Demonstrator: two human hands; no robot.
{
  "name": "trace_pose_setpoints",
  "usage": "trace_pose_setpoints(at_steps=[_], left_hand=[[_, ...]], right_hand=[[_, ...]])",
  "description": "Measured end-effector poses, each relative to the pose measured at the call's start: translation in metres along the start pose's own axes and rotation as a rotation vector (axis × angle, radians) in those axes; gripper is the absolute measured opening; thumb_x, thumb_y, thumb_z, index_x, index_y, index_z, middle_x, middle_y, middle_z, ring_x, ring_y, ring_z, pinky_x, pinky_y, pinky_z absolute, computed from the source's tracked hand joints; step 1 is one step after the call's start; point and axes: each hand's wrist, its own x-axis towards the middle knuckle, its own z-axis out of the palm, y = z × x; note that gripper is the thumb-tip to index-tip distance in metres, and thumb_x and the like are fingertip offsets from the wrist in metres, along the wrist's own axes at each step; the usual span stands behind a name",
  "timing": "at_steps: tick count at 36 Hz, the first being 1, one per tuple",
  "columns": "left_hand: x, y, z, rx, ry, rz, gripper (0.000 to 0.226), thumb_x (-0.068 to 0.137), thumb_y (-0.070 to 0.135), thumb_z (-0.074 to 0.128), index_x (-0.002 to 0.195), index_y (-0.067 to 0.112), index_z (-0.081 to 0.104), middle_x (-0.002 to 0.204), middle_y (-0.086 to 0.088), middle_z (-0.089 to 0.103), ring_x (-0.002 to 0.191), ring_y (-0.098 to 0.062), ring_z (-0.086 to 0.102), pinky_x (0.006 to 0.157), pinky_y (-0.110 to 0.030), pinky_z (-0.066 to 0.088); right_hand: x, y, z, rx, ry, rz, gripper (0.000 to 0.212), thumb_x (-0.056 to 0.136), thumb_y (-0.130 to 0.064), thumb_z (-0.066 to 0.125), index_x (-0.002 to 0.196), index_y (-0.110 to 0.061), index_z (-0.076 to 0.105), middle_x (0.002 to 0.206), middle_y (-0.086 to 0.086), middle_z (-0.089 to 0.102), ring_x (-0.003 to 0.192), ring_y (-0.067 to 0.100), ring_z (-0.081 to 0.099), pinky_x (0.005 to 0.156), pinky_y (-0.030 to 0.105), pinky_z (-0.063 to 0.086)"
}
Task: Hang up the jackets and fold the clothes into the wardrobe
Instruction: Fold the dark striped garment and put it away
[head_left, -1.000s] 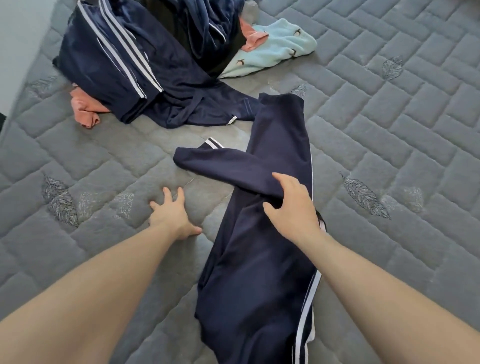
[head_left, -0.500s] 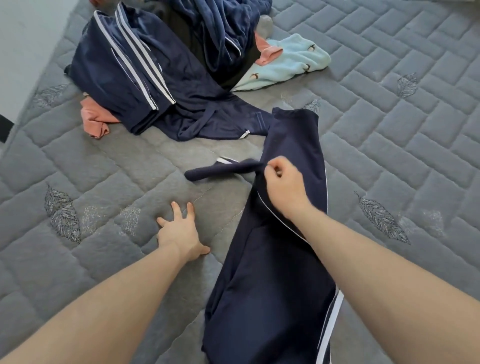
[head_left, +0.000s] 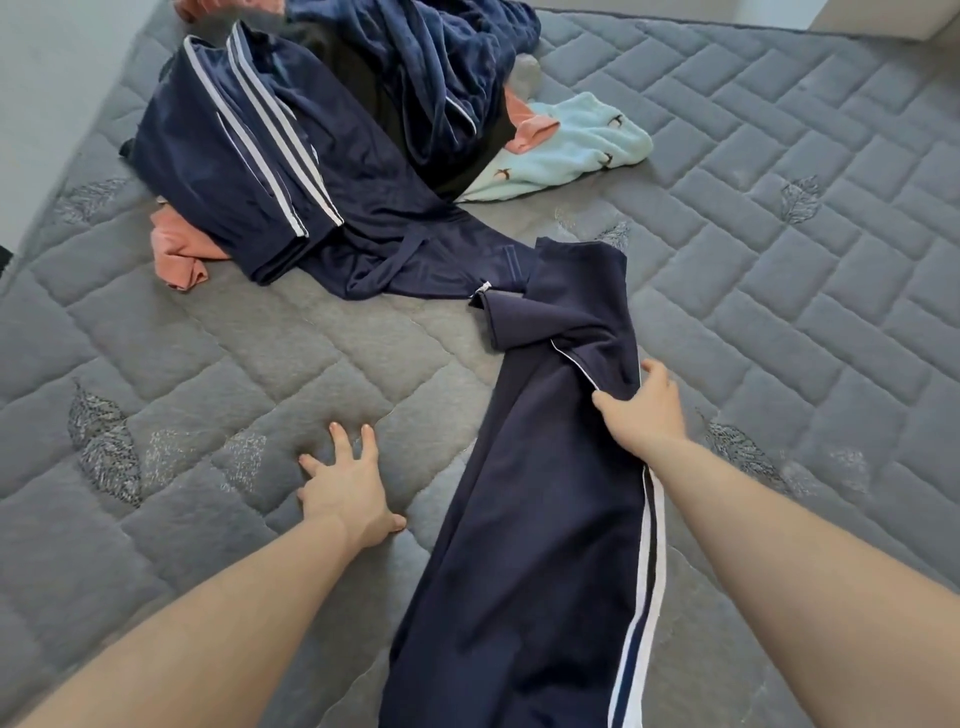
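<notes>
step: trousers fold | navy trousers (head_left: 545, 493) at 6 o'clock on mattress (head_left: 779, 312) | right hand (head_left: 641, 410) fingers clamped on folded leg; left hand (head_left: 345, 483) splayed, bracing | seams to be aligned, creases smoothed

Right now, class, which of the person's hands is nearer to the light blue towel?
Right. The right hand grips the navy garment below the light blue towel, while the left hand presses flat on the mattress, farther down and to the left.
</notes>
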Motion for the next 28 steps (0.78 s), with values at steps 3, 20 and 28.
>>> trace_pose_setpoints(at_steps=[3,20,28], left_hand=[[0.002,0.001,0.000,0.001,-0.001,-0.003,0.132,0.075,0.064,0.078,0.159,0.025,-0.016,0.166,-0.012,-0.020,0.148,-0.055,0.008,0.113,-0.056,0.039],[0.010,0.004,0.005,0.042,0.037,-0.018,0.134,0.073,0.063,0.079,0.160,0.021,-0.013,0.166,-0.016,-0.016,0.146,-0.056,0.015,0.109,-0.050,0.045],[0.006,0.006,0.002,0.021,0.032,-0.025,0.131,0.076,0.061,0.078,0.159,0.021,-0.015,0.165,-0.016,-0.020,0.146,-0.056,0.011,0.112,-0.054,0.041]], right_hand=[[-0.001,0.002,0.011,-0.140,0.074,-0.177,0.076,0.083,-0.032,0.074,0.148,-0.017,0.037,0.149,0.010,0.038,0.135,0.035,0.038,0.112,0.044,0.033],[0.050,-0.056,0.056,-0.410,0.104,-0.339,0.025,0.095,-0.031,0.064,0.119,-0.025,0.059,0.126,0.002,0.059,0.120,0.032,0.045,0.099,0.043,0.037],[0.060,-0.103,0.010,0.559,0.017,-0.246,0.022,0.092,-0.019,0.041,0.078,-0.027,0.056,0.079,-0.006,0.058,0.080,0.018,0.051,0.076,0.033,0.041]])
